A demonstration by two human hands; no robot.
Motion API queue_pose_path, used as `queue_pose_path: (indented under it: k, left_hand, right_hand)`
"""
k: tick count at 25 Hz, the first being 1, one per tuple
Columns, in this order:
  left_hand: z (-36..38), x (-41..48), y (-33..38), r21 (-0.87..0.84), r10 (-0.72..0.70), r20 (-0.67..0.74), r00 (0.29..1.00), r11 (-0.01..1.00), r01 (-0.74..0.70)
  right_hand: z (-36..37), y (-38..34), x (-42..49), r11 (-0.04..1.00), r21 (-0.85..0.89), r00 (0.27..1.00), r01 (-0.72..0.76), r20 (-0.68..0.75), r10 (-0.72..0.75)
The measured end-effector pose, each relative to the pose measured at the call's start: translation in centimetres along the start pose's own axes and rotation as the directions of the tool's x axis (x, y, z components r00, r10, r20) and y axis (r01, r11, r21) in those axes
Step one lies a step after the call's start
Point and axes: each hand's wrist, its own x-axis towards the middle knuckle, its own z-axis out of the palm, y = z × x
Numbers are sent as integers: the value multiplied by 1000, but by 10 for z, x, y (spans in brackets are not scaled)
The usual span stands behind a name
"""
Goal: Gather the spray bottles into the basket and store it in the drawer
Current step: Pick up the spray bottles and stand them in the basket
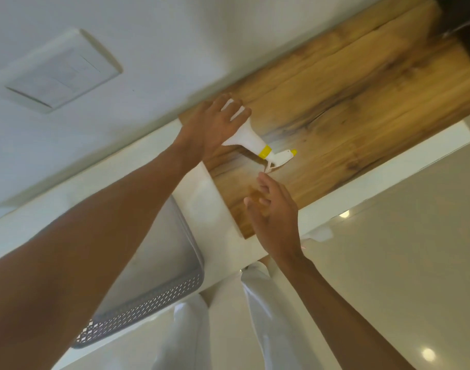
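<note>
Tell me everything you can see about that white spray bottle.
The spray bottle looks like white plastic, with a yellow collar at the neck, a white trigger head and a yellow nozzle tip. It lies tilted over the wooden counter, nozzle pointing right. The left hand grips its body, covering much of it. The right hand is open just below the trigger, seemingly not touching it. The picture is blurred, so no label can be made out.

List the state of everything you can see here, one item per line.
Left hand: closed around the spray bottle's body.
Right hand: open, empty, just below the trigger.
Spray bottle: white with yellow collar, tilted, nozzle pointing right, over the wooden top.
Basket: grey, looks empty.
</note>
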Motion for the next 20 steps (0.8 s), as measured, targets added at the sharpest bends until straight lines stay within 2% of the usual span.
queue_pose_path:
  k: [2, 4, 6, 8, 11, 13, 15, 17, 20]
  left_hand:
    - [-8, -8, -3, -229, -86, 57, 995, 969, 97]
    - [-13, -29, -1, -474, -254, -52, 966, 857, 200]
    - [-18, -66, 7, -691, -469, -110, 876, 669, 272]
    - [-21, -110, 21, -814, -643, -95, 760, 490, 312]
    - [-21, -183, 42, -881, -766, 81, 638, 244, 404]
    - [-18, -227, 55, -890, -776, 156, 611, 157, 427]
    - [-10, -265, 64, -905, -797, 166, 580, 110, 410]
    - [6, -296, 66, -904, -836, 141, 531, 109, 412]
    - [31, -321, 67, -894, -867, 148, 476, 89, 439]
  right_hand:
    - [-1, -3, -1, 999, 31, 1000, -16, 2, 16]
    - [-2, -11, -5, 995, 97, 999, -30, -7, 31]
    - [0, -26, -9, 984, 175, 999, -38, -30, 44]
    - [3, -46, -15, 971, 237, 998, -14, -57, 28]
    - [20, -80, -32, 967, 220, 992, 126, -14, -126]
    - [41, -97, -45, 962, 156, 966, 223, 97, -240]
    - [68, -108, -60, 953, 97, 928, 287, 218, -302]
    - [99, -113, -75, 955, 79, 908, 287, 294, -297]
    - [139, -112, -88, 962, 39, 913, 270, 307, -269]
